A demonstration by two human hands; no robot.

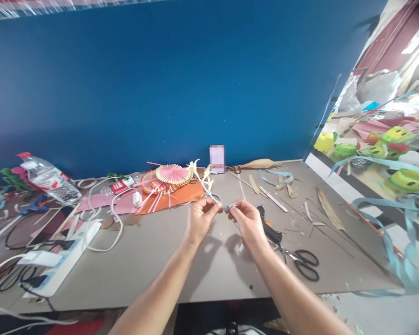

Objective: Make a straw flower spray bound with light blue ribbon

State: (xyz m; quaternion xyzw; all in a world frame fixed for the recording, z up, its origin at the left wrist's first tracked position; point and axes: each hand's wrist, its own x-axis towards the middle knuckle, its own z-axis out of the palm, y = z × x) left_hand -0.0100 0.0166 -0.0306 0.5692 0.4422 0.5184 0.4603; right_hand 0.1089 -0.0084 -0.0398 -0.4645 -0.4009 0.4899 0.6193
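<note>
Above the middle of the desk, my left hand [201, 221] is closed in a pinch at the lower end of a thin stem. Cream petal-like pieces [206, 176] top this stem, which leans up and to the left. Close beside it, my right hand [247, 224] pinches a light blue ribbon [226, 208] between thumb and forefinger. A short stretch of the ribbon spans the small gap between both hands. Exactly how ribbon and stem meet is hidden by my fingertips. To the right of my right hand lie a black glue gun [270, 229] and black-handled scissors [306, 264].
Pink paper fans [173, 173] lie on orange paper [185, 197] behind my left hand. Left are a white power strip [64, 263], cables and a plastic bottle [50, 179]. A white pen [273, 199], dry husks [329, 209] and trailing blue ribbon [410, 232] lie right. A blue panel [181, 83] stands behind.
</note>
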